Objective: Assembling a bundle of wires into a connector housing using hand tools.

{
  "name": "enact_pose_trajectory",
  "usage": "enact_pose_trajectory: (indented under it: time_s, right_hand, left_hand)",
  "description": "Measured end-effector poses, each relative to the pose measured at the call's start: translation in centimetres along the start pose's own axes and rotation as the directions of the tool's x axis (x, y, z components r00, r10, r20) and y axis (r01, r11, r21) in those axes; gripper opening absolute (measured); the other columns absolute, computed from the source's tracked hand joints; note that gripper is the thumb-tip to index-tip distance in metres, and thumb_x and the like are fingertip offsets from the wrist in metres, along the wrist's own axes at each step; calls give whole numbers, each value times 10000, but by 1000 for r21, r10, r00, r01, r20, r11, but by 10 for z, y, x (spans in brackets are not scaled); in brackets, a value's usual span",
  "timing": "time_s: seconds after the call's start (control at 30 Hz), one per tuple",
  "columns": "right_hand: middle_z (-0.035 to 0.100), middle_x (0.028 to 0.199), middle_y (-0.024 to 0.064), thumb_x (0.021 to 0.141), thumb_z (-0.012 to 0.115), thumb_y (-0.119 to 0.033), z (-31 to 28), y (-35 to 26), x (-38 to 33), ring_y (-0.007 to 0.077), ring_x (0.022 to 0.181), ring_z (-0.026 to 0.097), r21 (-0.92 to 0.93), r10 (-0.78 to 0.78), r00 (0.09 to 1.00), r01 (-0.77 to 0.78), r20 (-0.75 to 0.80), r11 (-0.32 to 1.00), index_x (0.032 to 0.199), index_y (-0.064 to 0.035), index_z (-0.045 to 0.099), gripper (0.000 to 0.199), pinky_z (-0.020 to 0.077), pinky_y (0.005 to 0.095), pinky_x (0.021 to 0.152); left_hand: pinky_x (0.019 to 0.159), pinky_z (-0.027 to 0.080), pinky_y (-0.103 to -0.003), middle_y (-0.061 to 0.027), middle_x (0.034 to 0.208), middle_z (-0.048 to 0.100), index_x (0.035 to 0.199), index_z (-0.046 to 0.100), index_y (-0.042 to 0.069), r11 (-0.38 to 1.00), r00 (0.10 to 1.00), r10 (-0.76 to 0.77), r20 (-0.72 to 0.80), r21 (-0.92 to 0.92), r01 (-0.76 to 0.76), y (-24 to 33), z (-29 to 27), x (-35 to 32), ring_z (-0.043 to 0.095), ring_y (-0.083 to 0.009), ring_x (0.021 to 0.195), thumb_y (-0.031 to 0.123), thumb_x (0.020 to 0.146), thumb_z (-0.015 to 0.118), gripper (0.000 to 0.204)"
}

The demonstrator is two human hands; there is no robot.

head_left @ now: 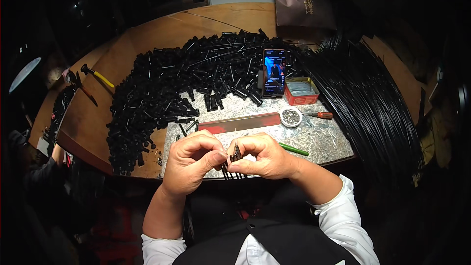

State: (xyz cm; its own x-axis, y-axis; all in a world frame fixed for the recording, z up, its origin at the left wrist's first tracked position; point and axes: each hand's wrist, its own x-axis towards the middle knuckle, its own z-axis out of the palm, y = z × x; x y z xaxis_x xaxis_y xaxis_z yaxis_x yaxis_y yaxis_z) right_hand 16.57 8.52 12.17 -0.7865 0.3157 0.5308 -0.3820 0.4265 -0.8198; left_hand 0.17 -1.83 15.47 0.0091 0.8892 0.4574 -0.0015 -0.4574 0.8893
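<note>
Both hands meet just above the table's near edge. In my right hand (265, 157), thumb and fingers close around several thin black rods (237, 156), whose lower ends hang below the fingers. A thin needle-like metal piece sticks up from among them. My left hand (194, 162) has thumb and forefinger pinched together right beside the rods. Whatever sits between those fingertips is too small to make out. Behind the hands lies a long flat red and dark bar (239, 123) on a speckled grey board (324, 140). A green pen-like stick (293, 148) is close to my right hand.
Black tubular parts (162, 83) are heaped left and behind; long black rods (378, 108) are bundled right. Around the board are a phone (274, 73), red tin (301, 99), white bowl (291, 117) of metal bits, and screwdriver (321, 115). A yellow-handled hammer (100, 77) lies left.
</note>
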Motion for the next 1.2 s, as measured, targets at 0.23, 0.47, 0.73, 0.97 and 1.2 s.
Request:
enact_pose_trajectory:
  time_s: [0.23, 0.47, 0.73, 0.97, 1.2]
  right_hand:
    - [521, 643, -8, 829, 699, -157, 1, -2, -2, 33, 605, 454, 179, 125, 991, -114, -47, 977, 700, -42, 526, 245, 359, 224, 503]
    - [614, 861, 49, 857, 642, -51, -3, 0, -7, 91, 786, 597, 49, 228, 974, -228, 15, 972, 855, 0, 575, 84, 489, 231, 662]
    - [626, 830, 59, 857, 640, -38, 0, -9, -10, 86, 771, 601, 111, 284, 958, -285, 25, 952, 900, -10, 554, 100, 488, 227, 654]
    - [613, 857, 58, 853, 630, -3, 6, -8, -9, 89, 787, 600, 241, 284, 958, -267, -40, 933, 927, -8, 537, 119, 486, 220, 661]
    - [597, 883, 68, 867, 599, 15, 9, -8, -7, 104, 806, 599, 334, 268, 962, -235, -56, 913, 948, -9, 500, 130, 494, 244, 689]
  left_hand:
    - [595, 476, -231, -78, 792, 599, 829, 614, -21, 999, 1000, 12, -16, 42, -11, 0, 1, 1, 574, -119, 684, -16, 786, 682, 81]
    - [620, 494, -219, -70, 774, 619, 835, 609, -26, 978, 997, 47, -63, 204, -34, 2, 6, 2, 604, -105, 678, -71, 761, 679, 112]
    - [585, 501, -234, -85, 754, 627, 781, 636, -29, 996, 996, -88, -27, -20, 87, 2, 0, 5, 614, -125, 657, -55, 748, 702, 78]
    - [545, 504, -246, -114, 745, 637, 820, 657, -44, 992, 994, -100, -52, -85, 95, -3, -3, 7, 615, -143, 621, -43, 764, 693, 66]
    - [551, 511, -251, -121, 742, 649, 843, 658, -51, 971, 991, -130, -4, -202, 127, -13, -11, 8, 622, -151, 626, -7, 813, 654, 54]
